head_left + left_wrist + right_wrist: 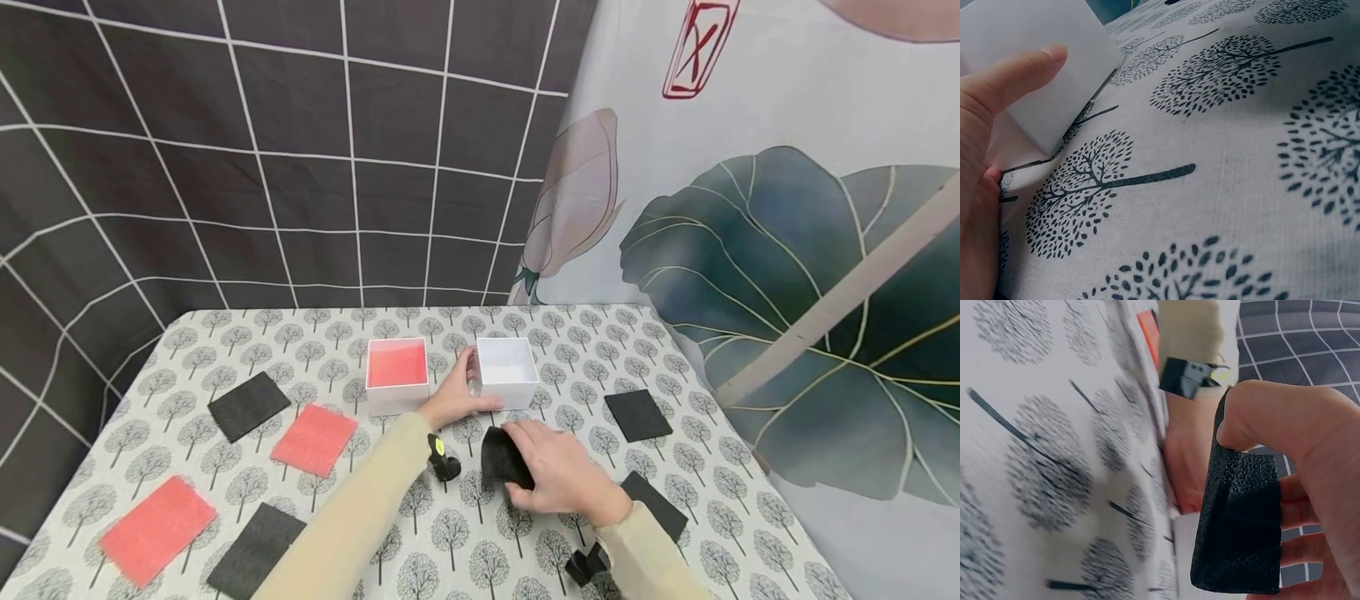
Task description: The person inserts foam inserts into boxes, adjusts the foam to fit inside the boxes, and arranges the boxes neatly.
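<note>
Gripping right-side white box (519, 395) with left hand (459, 394), black cloth (501, 460) nearer with right hand (558, 468); apparently loading, next needing cloth lifted inside.

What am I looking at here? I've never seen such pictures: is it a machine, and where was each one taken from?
There is no machine arm: a person works with a bare left hand and right hand. The wide picture comes from a camera on the person's head, looking forward and down. The other two come from wrist cameras, one watching each hand.

On the tree-patterned cloth lie two red pieces and four loose black pieces. A red-filled box stands beside a white box. The left hand holds the white box; the right hand's grip has a bent black piece.
</note>
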Demonstrator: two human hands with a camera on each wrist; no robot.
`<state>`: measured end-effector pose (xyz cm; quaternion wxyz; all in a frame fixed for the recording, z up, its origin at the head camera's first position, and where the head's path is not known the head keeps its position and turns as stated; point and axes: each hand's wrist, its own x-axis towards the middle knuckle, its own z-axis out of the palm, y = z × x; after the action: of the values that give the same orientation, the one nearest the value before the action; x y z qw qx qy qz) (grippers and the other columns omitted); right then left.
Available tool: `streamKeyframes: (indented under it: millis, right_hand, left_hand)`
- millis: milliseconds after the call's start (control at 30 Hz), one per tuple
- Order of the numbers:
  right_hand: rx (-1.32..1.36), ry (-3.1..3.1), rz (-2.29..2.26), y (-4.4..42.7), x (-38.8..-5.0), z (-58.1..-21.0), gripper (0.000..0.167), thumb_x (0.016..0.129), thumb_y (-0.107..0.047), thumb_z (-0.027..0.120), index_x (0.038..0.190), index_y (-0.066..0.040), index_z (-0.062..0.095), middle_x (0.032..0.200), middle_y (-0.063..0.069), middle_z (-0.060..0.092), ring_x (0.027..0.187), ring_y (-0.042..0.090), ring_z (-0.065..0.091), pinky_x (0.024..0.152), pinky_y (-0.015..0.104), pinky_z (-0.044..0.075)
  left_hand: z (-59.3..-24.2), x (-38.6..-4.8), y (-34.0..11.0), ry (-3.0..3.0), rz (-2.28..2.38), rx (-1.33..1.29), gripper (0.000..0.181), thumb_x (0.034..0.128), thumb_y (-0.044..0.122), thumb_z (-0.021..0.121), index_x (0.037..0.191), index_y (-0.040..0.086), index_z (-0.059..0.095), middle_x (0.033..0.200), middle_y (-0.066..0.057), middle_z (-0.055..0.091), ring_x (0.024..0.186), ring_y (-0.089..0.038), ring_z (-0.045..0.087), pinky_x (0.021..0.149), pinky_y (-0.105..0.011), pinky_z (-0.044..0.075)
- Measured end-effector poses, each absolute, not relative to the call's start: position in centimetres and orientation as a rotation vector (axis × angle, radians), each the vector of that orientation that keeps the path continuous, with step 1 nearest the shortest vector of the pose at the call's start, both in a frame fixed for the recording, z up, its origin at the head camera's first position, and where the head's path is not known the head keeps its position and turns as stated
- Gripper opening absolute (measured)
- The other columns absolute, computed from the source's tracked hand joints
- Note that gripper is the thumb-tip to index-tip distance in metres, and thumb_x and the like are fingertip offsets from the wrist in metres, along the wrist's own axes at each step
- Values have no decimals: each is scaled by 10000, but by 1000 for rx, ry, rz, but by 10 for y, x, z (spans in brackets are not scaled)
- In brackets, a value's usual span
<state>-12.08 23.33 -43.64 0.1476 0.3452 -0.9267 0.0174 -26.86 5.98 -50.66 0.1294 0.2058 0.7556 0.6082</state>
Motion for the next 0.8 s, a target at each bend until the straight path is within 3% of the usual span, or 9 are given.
streamKeyframes:
  millis: [200, 267, 400, 533, 800]
  right_hand:
    - [961, -2665, 46, 242, -134, -422, 795, 689, -472, 690, 1273, 19, 466, 1142, 114, 563, 958, 223, 578, 681, 358, 554]
    - [943, -2669, 47, 244, -139, -417, 791, 690, -471, 692, 1273, 13, 467, 1138, 109, 561, 942, 215, 577, 664, 356, 554]
    - [928, -2653, 53, 248, -149, -410, 775, 679, -454, 704, 1262, 2, 473, 1105, 110, 569, 868, 206, 579, 576, 337, 544]
    - [923, -2635, 45, 250, -158, -407, 766, 677, -433, 713, 1256, 4, 469, 1074, 118, 574, 819, 207, 582, 534, 330, 535]
    - [902, -2647, 45, 252, -177, -394, 748, 706, -436, 678, 1272, -1, 452, 1122, 130, 561, 892, 239, 588, 597, 387, 553]
  left_hand:
    - [-488, -258, 56, 2137, 1808, 644, 1098, 641, 131, 846, 1472, 102, 129, 1414, -139, 339, 1245, -326, 382, 800, -427, 519]
    - [-483, -255, 55, 2143, 1816, 672, 1078, 648, 107, 834, 1464, 56, 132, 1410, -195, 333, 1245, -382, 370, 848, -492, 488]
    - [-492, -261, 57, 2193, 1781, 664, 1098, 632, 169, 854, 1464, 79, 143, 1408, -177, 348, 1251, -348, 381, 1017, -466, 352]
    - [-506, -269, 61, 2204, 1774, 637, 1146, 596, 225, 877, 1470, 123, 143, 1409, -131, 355, 1254, -294, 391, 1035, -413, 339]
    - [-507, -269, 60, 2183, 1794, 644, 1168, 570, 195, 882, 1473, 145, 143, 1418, -134, 343, 1262, -303, 378, 1039, -436, 329]
